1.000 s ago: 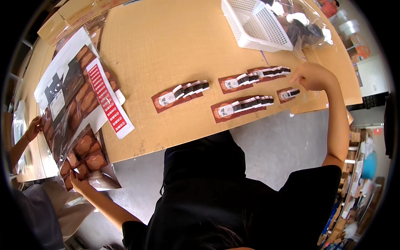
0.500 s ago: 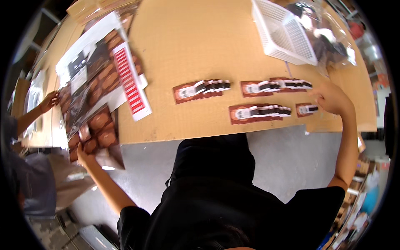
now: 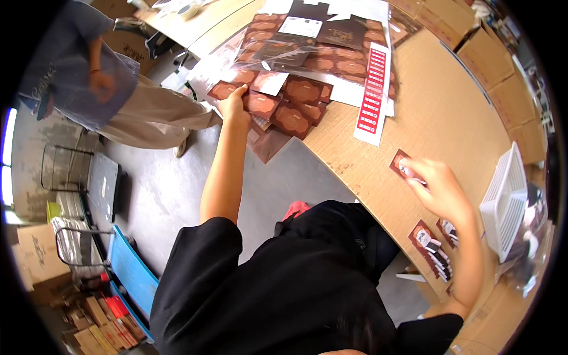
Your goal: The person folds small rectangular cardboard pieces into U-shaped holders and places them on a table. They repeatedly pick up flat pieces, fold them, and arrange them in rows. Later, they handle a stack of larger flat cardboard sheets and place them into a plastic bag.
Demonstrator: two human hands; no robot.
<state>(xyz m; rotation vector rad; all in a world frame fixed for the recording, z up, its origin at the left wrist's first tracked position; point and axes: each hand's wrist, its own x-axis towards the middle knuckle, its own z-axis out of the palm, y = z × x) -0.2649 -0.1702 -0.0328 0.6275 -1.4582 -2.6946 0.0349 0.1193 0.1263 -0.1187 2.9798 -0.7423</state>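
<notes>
The left hand [image 3: 232, 107] pinches the edge of a pile of brown cards [image 3: 290, 120], thumb on top and fingers hidden beneath; the pile juts past the near edge of the worktop [image 3: 438, 112] at its left end. The right hand [image 3: 417, 176] is curled over a brown strip [image 3: 398, 158] lying inward from the near edge, fingertips at it, though whether they grip or only press I cannot tell. Beside the pile are a clear bag [image 3: 260, 54] and a white sheet with red labels [image 3: 373, 89]. More strips with black and white pieces [image 3: 427, 244] lie along the near edge toward the right end, partly behind the forearm. A white basket [image 3: 503, 204] stands farther right, and cardboard boxes [image 3: 490, 64] line the far edge. Beyond the left end, a co-worker [image 3: 151, 115] stands on the grey floor [image 3: 290, 186], near a dark trolley [image 3: 104, 186] and a blue cart [image 3: 131, 260].
</notes>
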